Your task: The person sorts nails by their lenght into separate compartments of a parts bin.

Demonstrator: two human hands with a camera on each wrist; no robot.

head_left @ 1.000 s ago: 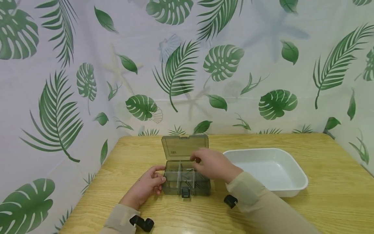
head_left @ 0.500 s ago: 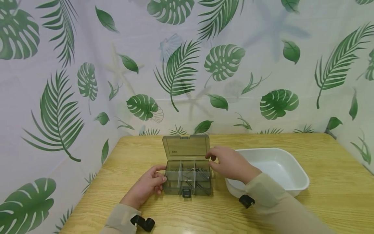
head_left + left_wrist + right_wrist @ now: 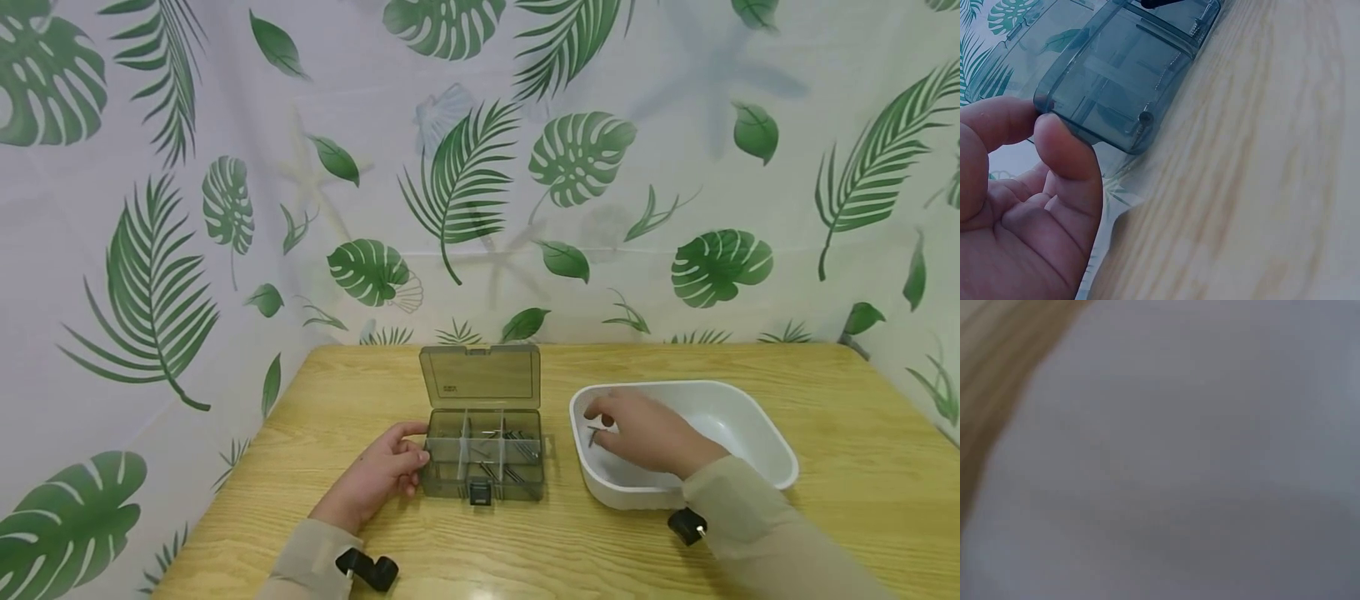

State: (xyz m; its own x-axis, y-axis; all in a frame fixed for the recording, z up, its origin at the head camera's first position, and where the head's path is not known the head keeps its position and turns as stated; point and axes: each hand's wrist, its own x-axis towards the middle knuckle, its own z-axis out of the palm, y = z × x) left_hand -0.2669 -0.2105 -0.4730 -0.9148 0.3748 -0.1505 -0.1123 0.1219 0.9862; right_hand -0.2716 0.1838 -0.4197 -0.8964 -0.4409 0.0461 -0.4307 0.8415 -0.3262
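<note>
A smoky see-through compartment box stands on the table, its lid raised at the back. Dark metal screws lie in its middle and right compartments. In the left wrist view a screw with a round head shows through the wall. My left hand grips the box's left end, thumb and forefinger at the corner. My right hand is over the left part of a white tray, with a small metal screw at its thumb and fingertips. The right wrist view is blurred white.
The wooden table reaches back to a leaf-printed cloth. A gap of bare wood separates the box from the tray. Black wrist mounts stick out from both sleeves.
My right hand has moved from above the box's right side rightward to over the tray, bringing the small screw. The left hand stays at the box.
</note>
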